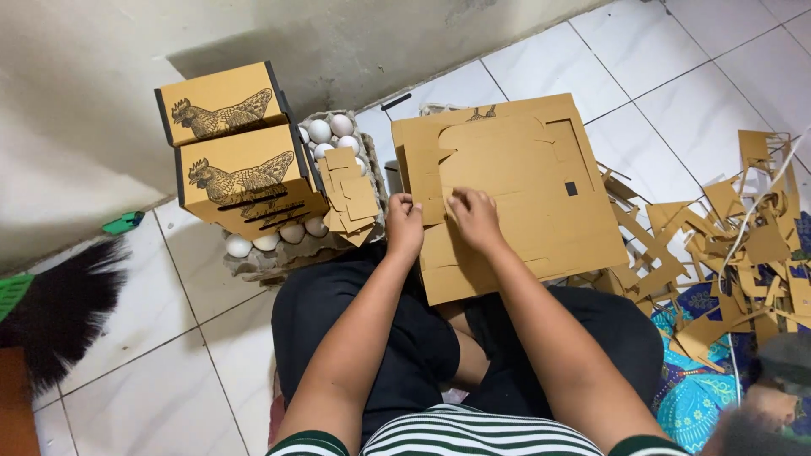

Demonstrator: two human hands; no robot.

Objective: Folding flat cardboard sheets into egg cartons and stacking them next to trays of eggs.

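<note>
Person sits cross-legged on the tile floor (194, 371) w/ a stack of die-cut cardboard box blanks (541, 211) resting across the lap and floor in front. Left hand (404, 224) is curled shut, pinching the left edge of the top sheet near a notched tab; right hand (476, 218) lies fingers-bent, pressing down on the sheet's middle, not gripping anything as far as I can tell.

Risks: the tab is thin, so a hard pull by the left hand could tear it instead of popping it out along the cut. The stack sits tilted on the knees and could slide toward the pile of cardboard scraps (743, 253) at right. Egg tray (253, 262) (eggs showing, small cardboard offcuts on top) sits just beside the left elbow, under two printed hen boxes (236, 152); a jerk of that arm could knock them.
</note>
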